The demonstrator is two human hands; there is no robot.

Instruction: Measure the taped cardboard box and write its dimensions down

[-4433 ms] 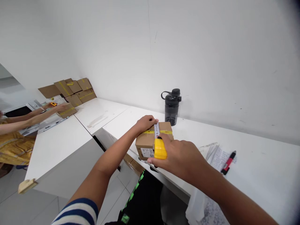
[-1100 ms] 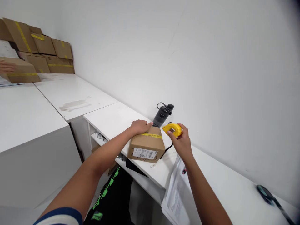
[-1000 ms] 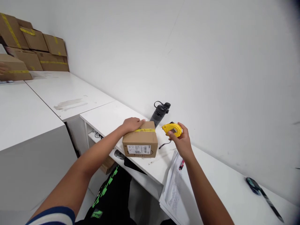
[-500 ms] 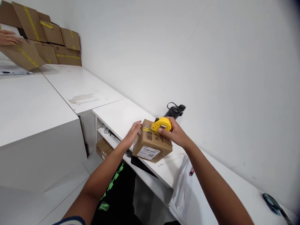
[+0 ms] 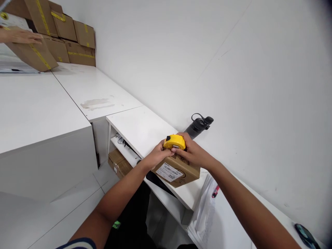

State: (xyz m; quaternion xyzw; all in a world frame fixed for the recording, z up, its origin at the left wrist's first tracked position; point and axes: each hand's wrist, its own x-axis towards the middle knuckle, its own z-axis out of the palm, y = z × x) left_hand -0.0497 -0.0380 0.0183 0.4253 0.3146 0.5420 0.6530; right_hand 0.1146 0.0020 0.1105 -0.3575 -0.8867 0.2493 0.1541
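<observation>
A yellow tape measure [image 5: 175,141] is held just above a small cardboard box [image 5: 188,172]. My right hand [image 5: 195,151] is closed around the tape measure's right side, thumb along its lower edge. From the left, my left hand [image 5: 157,156] grips the same tape measure, its thumb reaching under the front toward my right thumb. The box sits on the white shelf top [image 5: 135,121] with a printed label [image 5: 169,172] on its near side. My hands and the tape measure cover much of its upper face. Whether any blade is drawn out is hidden.
A black water bottle [image 5: 197,126] stands by the wall behind my right hand. Papers [image 5: 220,214] with a red pen [image 5: 215,191] lie to the right. Another box [image 5: 118,162] is on the lower shelf. At far left, another person's hand [image 5: 24,36] touches a carton.
My left hand has moved from the box's left side onto the tape measure. The tape measure now sits slightly left on the box. The other person's hand has shifted right over the carton.
</observation>
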